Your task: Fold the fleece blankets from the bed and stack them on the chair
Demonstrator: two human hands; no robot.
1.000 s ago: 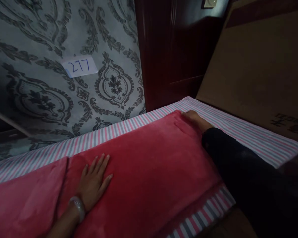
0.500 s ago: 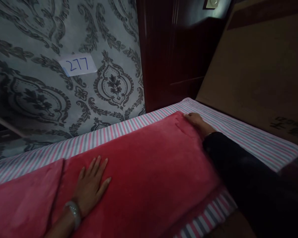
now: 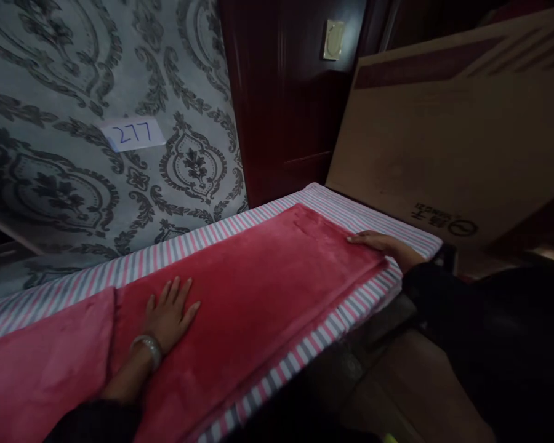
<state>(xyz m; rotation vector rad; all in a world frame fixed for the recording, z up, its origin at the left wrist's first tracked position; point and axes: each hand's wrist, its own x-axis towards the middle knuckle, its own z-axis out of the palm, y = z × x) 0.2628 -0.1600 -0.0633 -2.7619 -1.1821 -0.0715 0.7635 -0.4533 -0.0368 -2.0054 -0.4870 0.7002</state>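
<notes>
A folded red plush cloth [image 3: 240, 289] lies flat on a striped pink, grey and white cover [image 3: 166, 253]. My left hand [image 3: 167, 320], with a bracelet at the wrist, rests palm down on the red cloth with its fingers spread. At the cloth's right end, my right hand [image 3: 381, 242] touches the edge near the right corner; its fingers are stretched out, and their undersides are hidden. The left part of the cloth shows a lighter pink layer [image 3: 46, 363] with a fold line beside my left hand.
Behind stands a wall with patterned grey paper [image 3: 196, 163] and a label [image 3: 133, 133] reading 277. A dark red door or panel [image 3: 281, 92] has a light plate [image 3: 333, 40] on it. A large cardboard box [image 3: 443, 135] leans at the right.
My right hand has moved from the cloth's far right corner toward its nearer right corner. My left hand stays on the cloth. The view has shifted to the right.
</notes>
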